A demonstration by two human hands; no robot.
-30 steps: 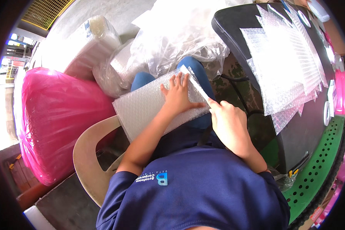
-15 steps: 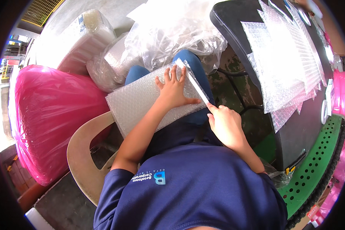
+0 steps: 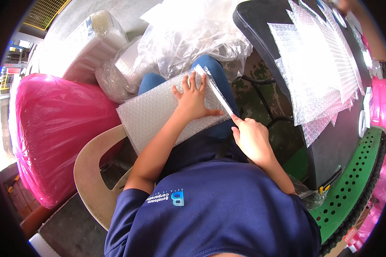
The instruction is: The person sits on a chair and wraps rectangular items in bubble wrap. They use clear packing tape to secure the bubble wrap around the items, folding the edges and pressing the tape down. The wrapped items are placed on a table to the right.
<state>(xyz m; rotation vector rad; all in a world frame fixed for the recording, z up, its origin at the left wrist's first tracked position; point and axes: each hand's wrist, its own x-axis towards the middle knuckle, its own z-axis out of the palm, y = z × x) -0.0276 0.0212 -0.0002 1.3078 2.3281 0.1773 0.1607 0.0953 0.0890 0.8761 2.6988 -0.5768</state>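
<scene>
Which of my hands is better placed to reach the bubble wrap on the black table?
Probably your right hand: it's nearer the black table, while your left hand lies spread on other bubble wrap.

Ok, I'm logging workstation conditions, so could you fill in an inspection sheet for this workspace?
Surface: the lap, blue-clad knees showing; a black table stands at the right.
Job's things: bubble wrap lies across the lap, a narrow white strip along its right edge; more bubble-wrap pieces lie fanned on the table.
Clutter: clear plastic heaped beyond the knees; pink plastic-covered bundle at left.
Grippers: left hand spread on the bubble wrap; right hand at the strip's near end, pinching or pressing unclear.
Cables: nothing seen.
Surroundings: beige chair, green perforated surface, yellow mesh.
</scene>
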